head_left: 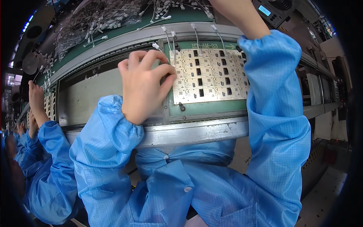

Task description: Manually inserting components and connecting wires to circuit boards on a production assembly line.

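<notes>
My left hand (147, 81) is over the left edge of a panel of pale circuit boards (211, 77), its fingers curled and thumb and forefinger closed together. Whatever may be between those fingertips is hidden. Right beside them, a white connector cable (168, 39) runs from the board's top left corner up over the metal rail. Two more white cables (196, 36) (220, 37) rise from the top row of boards. The panel lies in a green fixture (211, 108). My right hand (240, 11) reaches past the far rail at the top, its fingers outside the picture.
Long metal rails (196, 131) run along both sides of the line. Many loose white connector cables (113, 22) are heaped on the green surface beyond the far rail. A device with a lit display (264, 10) stands far right. Co-workers in blue sleeves (53, 170) work at left.
</notes>
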Motion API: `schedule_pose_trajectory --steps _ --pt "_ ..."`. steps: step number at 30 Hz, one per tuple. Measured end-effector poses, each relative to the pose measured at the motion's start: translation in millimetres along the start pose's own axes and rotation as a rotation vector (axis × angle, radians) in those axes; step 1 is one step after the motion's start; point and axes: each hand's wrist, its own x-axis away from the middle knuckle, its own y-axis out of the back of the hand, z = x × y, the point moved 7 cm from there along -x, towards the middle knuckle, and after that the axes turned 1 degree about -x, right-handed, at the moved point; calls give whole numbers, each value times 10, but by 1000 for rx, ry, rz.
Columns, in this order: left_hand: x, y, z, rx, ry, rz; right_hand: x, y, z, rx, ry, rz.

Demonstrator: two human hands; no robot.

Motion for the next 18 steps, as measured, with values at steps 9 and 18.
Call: schedule_pose_trajectory --steps 9,18 --pt "-16 -42 58 34 39 31 522 237 -237 -590 26 31" --pt "0 14 -42 -44 -91 116 707 399 -266 -626 -104 55"
